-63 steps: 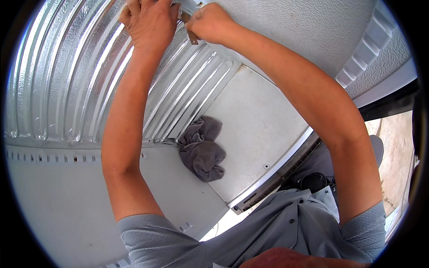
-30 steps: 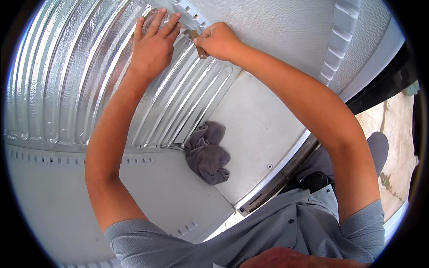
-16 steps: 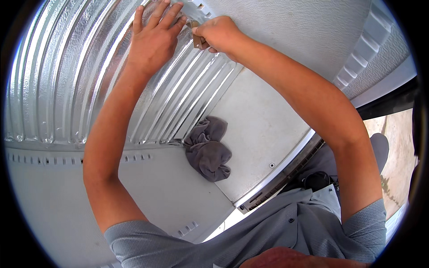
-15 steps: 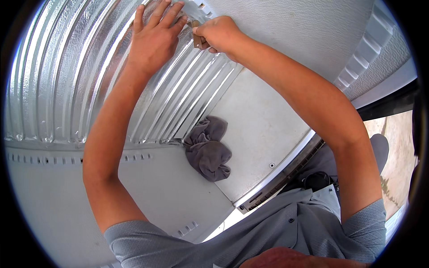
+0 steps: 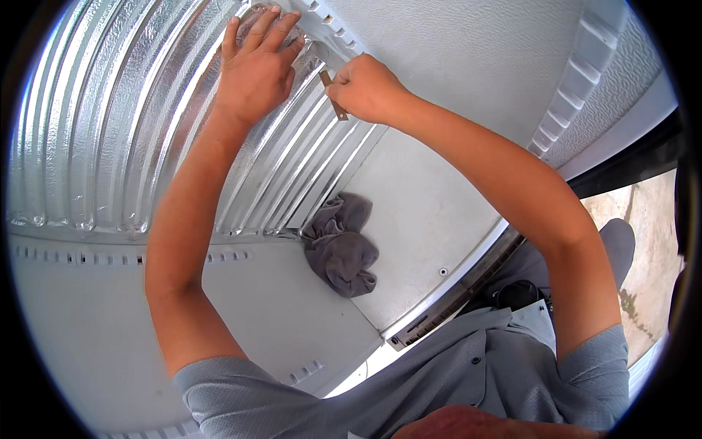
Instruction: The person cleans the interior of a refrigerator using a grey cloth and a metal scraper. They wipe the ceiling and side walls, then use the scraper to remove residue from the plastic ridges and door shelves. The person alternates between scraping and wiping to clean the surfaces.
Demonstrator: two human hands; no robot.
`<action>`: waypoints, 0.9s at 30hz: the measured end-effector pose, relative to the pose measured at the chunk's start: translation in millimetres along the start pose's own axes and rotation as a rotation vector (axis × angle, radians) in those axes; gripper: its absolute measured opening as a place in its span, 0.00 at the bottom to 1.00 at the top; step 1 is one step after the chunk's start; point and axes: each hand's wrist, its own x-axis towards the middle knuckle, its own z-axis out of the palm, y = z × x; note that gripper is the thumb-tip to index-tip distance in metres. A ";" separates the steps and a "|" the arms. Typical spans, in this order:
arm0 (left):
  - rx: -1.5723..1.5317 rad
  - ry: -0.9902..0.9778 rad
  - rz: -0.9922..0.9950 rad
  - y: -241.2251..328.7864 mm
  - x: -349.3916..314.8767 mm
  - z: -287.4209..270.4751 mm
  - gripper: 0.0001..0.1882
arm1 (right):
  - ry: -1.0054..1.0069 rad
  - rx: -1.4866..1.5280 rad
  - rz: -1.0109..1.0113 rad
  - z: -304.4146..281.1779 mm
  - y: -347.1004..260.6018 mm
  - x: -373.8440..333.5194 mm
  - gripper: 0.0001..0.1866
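With fingers spread, my left hand (image 5: 256, 69) lies against the ribbed silver foil panel (image 5: 139, 124) near its upper edge. My right hand (image 5: 369, 88) is closed around a flat, narrow brownish strip (image 5: 338, 108), which looks like metal and has small holes at its lower end. The strip stands slanted close to the panel's edge, beside the white slotted side wall; whether it touches the foil I cannot tell. Wrinkled foil shows between my two hands.
A crumpled grey cloth (image 5: 342, 249) lies in the corner on the white floor panel (image 5: 417, 212). White walls with slotted ridges (image 5: 578, 80) flank the foil on both sides. A metal-edged rim (image 5: 453, 282) runs in front of my body.
My right hand has moved down and slightly right with the strip, away from my left hand. The left hand stays on the foil, nearly in place.
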 end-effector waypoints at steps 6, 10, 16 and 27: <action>-0.024 0.075 -0.207 23.2 13.6 12.7 0.05 | -0.035 0.019 0.132 -37.7 39.1 -90.9 0.15; 0.075 0.102 -0.170 25.0 11.6 23.6 0.05 | -0.010 0.038 0.211 -42.2 64.1 -117.0 0.14; -0.011 0.089 -0.126 19.9 13.0 12.9 0.06 | 0.077 0.235 0.108 -16.3 49.7 -80.6 0.16; -0.050 0.163 -0.239 38.3 20.6 36.6 0.08 | 0.252 -0.101 -0.047 1.3 20.5 14.5 0.14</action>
